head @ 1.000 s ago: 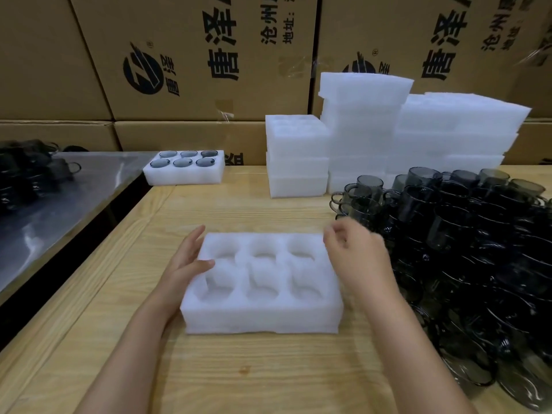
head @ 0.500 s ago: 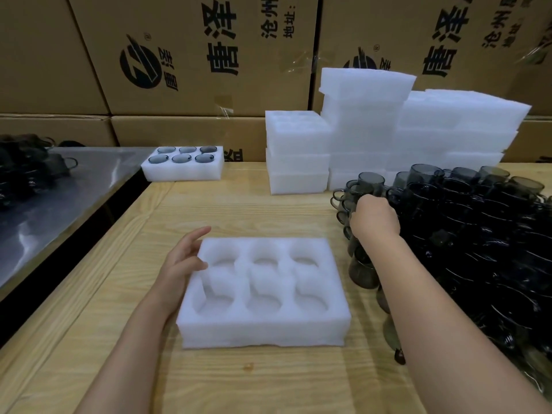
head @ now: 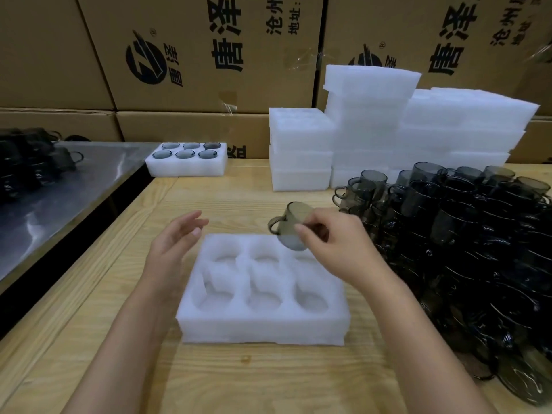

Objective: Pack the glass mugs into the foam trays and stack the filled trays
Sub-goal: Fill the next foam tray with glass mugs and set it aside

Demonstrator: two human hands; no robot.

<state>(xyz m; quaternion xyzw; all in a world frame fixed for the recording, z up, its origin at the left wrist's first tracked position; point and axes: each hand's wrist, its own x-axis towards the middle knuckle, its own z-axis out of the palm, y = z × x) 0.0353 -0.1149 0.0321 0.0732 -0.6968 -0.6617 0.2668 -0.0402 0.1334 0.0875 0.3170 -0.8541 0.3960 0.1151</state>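
A white foam tray (head: 263,327) with empty round pockets lies on the wooden table in front of me. My right hand (head: 337,243) holds a smoky grey glass mug (head: 291,222), tilted, above the tray's far right corner, its handle pointing left. My left hand (head: 176,243) hovers with relaxed fingers just off the tray's left far edge, touching nothing. A big pile of the same dark glass mugs (head: 466,234) fills the right side of the table.
A filled foam tray (head: 186,167) sits at the far left of the wooden table (head: 209,204). Stacks of foam trays (head: 373,130) stand at the back against cardboard boxes (head: 194,55). A steel table (head: 59,198) with more mugs lies left.
My right hand reached into the mug pile, took one mug and brought it back over the tray. My left hand lifted off the tray's left edge.
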